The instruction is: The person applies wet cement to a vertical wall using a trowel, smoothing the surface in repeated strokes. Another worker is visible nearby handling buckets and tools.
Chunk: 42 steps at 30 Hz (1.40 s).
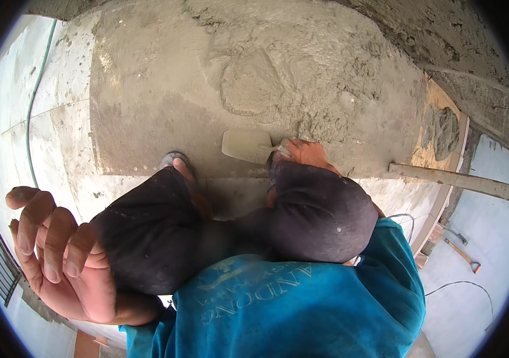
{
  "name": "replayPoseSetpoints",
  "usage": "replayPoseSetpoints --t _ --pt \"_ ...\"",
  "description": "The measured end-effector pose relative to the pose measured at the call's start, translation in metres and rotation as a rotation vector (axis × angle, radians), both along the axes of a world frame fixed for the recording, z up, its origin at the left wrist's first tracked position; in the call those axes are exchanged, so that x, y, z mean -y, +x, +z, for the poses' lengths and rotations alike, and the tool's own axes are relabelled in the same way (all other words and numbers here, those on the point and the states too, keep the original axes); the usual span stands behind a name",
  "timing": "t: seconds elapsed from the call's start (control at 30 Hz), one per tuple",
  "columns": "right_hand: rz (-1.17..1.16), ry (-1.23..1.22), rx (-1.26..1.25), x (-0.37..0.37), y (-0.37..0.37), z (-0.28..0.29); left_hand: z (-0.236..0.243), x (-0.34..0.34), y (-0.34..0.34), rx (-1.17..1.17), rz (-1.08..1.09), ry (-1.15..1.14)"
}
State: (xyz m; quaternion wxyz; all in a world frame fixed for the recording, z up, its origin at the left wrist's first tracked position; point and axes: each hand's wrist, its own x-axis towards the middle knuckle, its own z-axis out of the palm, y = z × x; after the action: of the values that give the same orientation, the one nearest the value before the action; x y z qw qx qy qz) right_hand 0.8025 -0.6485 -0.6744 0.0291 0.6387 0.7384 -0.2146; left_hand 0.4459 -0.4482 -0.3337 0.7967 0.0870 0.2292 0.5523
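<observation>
My right hand (306, 153) is closed round the handle of a trowel (246, 146), just beyond my right knee. The trowel's broad, flat blade points left, low over a cement-smeared board (147, 113). Beyond the blade spreads a wet grey heap of mortar (320, 65), with a shallow rounded hollow on its left part. My left hand (66, 262) is raised at the lower left, beside my left knee. Its fingers are loosely curled and apart, and nothing shows in it.
A green hose (35, 95) runs along the pale floor at left. A wooden strip (454, 179) juts in from the right. Farther right lie a shovel with an orange grip (463, 256) and a black cable (463, 283). A rough mortar-covered wall (475, 42) rises at the upper right.
</observation>
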Motion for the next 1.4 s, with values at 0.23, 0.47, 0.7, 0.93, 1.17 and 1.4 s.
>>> replayPoseSetpoints --t 0.23,0.47,0.7,0.93,1.17,1.4 --pt "-0.322 0.014 0.156 -0.131 0.003 0.032 -0.011 -0.007 0.004 0.010 0.001 -0.098" --pt "-0.173 0.452 0.257 -0.223 0.006 0.130 -0.014 -0.019 0.002 -0.014 0.170 -0.206" --pt "-0.079 0.225 -0.077 -0.307 -0.030 0.342 -0.033 -0.064 -0.005 -0.472 0.326 -0.553" --pt "-0.294 -0.538 -0.266 -0.451 0.001 0.456 -0.061 -0.053 -0.028 -0.993 0.366 -0.635" --pt "-0.115 0.263 -0.010 -0.409 0.010 0.611 0.017 0.049 -0.081 -1.293 0.420 -0.608" --pt "0.049 -0.171 0.431 -0.391 0.032 0.470 0.050 0.133 -0.137 -1.364 0.126 -0.912"
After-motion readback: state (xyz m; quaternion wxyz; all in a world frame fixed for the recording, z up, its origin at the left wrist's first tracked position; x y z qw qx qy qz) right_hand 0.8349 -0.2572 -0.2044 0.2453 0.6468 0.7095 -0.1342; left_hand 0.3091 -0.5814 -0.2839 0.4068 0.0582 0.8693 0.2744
